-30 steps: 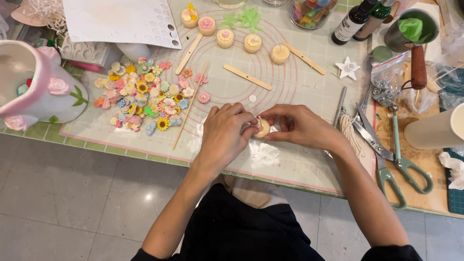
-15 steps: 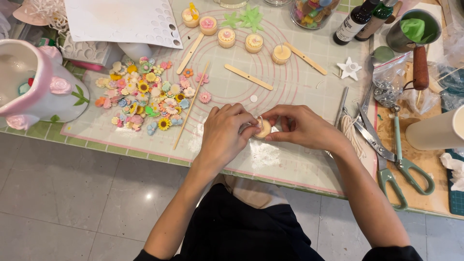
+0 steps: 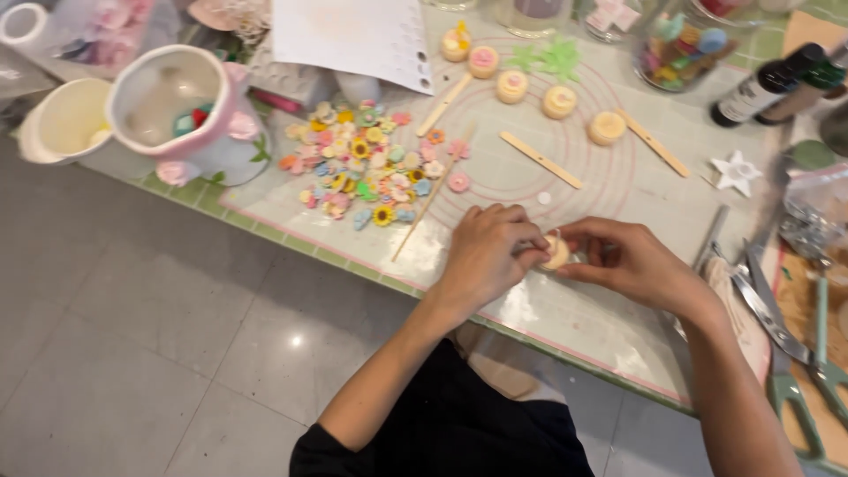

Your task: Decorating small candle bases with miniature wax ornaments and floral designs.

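Both of your hands meet low of centre on the surface [image 3: 565, 318], over the clear work mat. Your left hand [image 3: 490, 252] is curled narrow, fingertips closed on the near side of a small round cream candle [image 3: 557, 253]. Your right hand [image 3: 632, 265] pinches the same candle from the 3 o'clock side. The candle sits between the two sets of fingertips, just above the mat; whether it touches the mat cannot be told.

Handling, as a judgement: the candle looks light, small and of soft wax. It will likely dent or smear under a hard pinch. Grip it by the side wall, with light and even pressure, and keep fingertips off the top face.

Surroundings, taken from the candle:
- At 10 o'clock, a pile of small coloured flower pieces [image 3: 367, 163], with a thin wooden skewer [image 3: 433, 194] along its right edge.
- At 12 o'clock, a flat wooden stick [image 3: 541, 160], and beyond it a row of similar small candles [image 3: 559, 102].
- At 2 o'clock, a white star-shaped piece [image 3: 735, 171].
- At 3 to 4 o'clock, green-handled scissors [image 3: 791, 353].
- Far at 10 o'clock, a pink and white flowered pot [image 3: 190, 115].
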